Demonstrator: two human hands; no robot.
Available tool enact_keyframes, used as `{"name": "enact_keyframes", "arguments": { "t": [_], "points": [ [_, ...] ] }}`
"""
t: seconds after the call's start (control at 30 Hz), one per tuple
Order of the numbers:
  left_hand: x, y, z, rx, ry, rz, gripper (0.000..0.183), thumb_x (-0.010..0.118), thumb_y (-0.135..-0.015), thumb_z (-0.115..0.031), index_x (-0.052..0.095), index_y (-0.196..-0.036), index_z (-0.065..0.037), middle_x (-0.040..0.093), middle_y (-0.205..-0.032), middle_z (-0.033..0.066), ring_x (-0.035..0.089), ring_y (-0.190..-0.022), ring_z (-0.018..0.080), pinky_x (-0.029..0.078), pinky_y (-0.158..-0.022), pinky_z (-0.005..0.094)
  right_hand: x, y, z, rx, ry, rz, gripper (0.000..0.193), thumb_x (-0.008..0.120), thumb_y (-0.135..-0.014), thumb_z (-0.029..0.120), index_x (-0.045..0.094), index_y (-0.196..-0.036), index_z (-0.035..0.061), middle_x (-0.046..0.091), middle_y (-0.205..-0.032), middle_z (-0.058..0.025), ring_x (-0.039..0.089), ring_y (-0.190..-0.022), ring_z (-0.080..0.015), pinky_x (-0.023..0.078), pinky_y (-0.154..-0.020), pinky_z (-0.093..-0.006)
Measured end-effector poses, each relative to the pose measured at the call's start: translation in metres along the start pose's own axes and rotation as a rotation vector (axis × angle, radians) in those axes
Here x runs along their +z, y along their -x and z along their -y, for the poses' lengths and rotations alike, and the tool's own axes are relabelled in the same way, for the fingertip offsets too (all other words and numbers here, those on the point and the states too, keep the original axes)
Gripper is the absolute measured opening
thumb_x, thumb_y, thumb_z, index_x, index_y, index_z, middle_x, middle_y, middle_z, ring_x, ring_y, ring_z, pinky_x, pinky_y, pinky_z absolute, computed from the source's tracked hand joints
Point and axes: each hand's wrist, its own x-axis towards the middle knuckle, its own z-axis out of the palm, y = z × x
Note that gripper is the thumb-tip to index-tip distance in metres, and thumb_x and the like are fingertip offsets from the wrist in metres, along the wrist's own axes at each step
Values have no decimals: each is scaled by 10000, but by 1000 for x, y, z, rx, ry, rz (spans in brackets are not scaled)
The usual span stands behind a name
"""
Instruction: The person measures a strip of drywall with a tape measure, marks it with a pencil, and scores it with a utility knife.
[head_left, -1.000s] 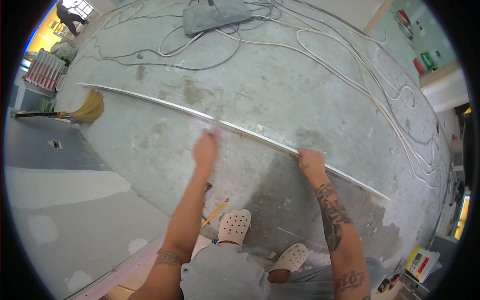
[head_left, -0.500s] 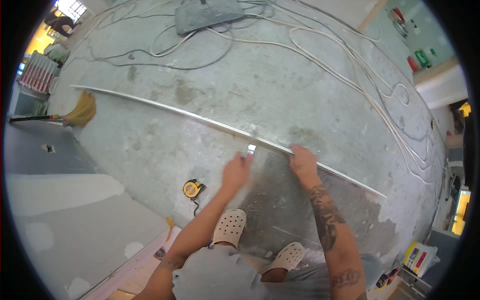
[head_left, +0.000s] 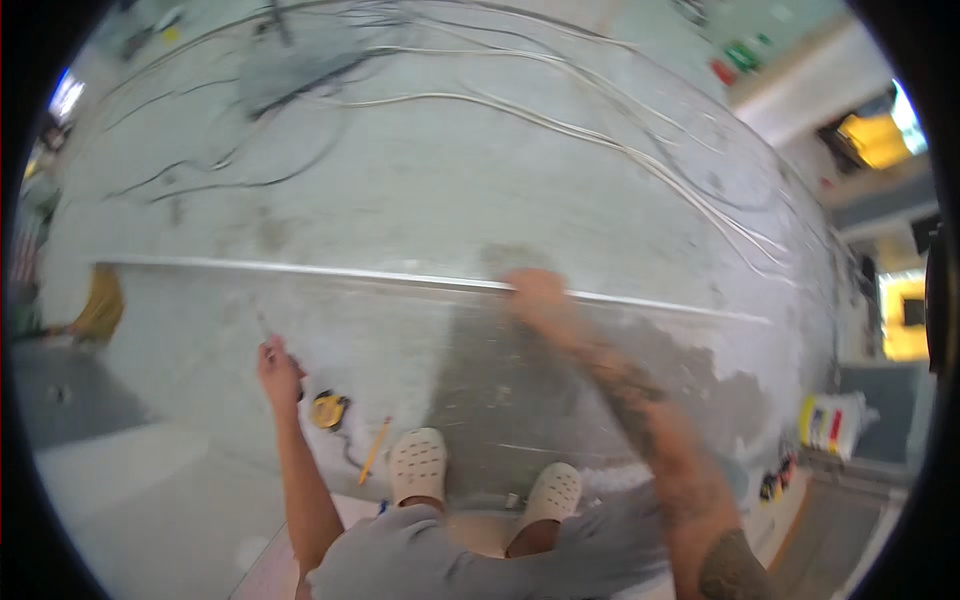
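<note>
As the long, silvery strip [head_left: 390,276] is lying crosswise on the concrete floor [head_left: 400,180], your right grip [head_left: 540,299] is pinching it right of its middle, while your left grip [head_left: 278,371] is holding a slim tool [head_left: 263,323] too blurred to identify. You are probably handling something light and smooth, resisting small bends but flexing over such length, and kinking easily if lifted from one end. Holding both long edges near the middle is likely giving you the steadiest balance.
</note>
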Motion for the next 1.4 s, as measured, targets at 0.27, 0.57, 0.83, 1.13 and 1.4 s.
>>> {"name": "enact_keyframes", "arguments": {
  "t": [0.27,0.57,0.83,1.13,1.4],
  "points": [
    [2,-34,-20,9,-348,10,423,545,-941,-430,515,-829,-23,574,-602,122,606,-517,237,479,-481,358,-86,160,-205,192,335,-45,207,725,-729,211,703,-891,84,610,-856,-117,597,-856,-330,479,-733,-439],
    [-8,-153,-22,127,-866,-85,538,445,-936,-531,589,-897,-14,663,-839,228,638,-822,431,486,-727,520,-48,167,-241,429,336,-83,196,686,-768,197,720,-948,128,684,-894,-134,637,-845,-349,492,-740,-448],
    [59,-77,-15,228,-980,47,528,450,-933,-525,582,-1032,-23,668,-843,235,650,-802,426,502,-689,527,-58,169,-239,465,434,-5,213,670,-787,185,712,-994,164,690,-929,-125,644,-895,-330,495,-783,-437],
    [149,88,-34,347,-835,548,472,457,-948,-478,522,-1034,-19,657,-742,223,648,-712,422,496,-631,528,-62,166,-235,351,405,54,233,689,-790,223,707,-1017,175,692,-909,-118,650,-872,-323,503,-765,-426],
    [6,-130,-29,116,-810,-70,513,439,-949,-508,577,-944,-14,653,-852,257,622,-854,461,474,-725,535,-52,102,-146,127,412,128,187,680,-800,282,678,-900,124,663,-757,-133,643,-762,-336,486,-677,-462]
  ]
}}
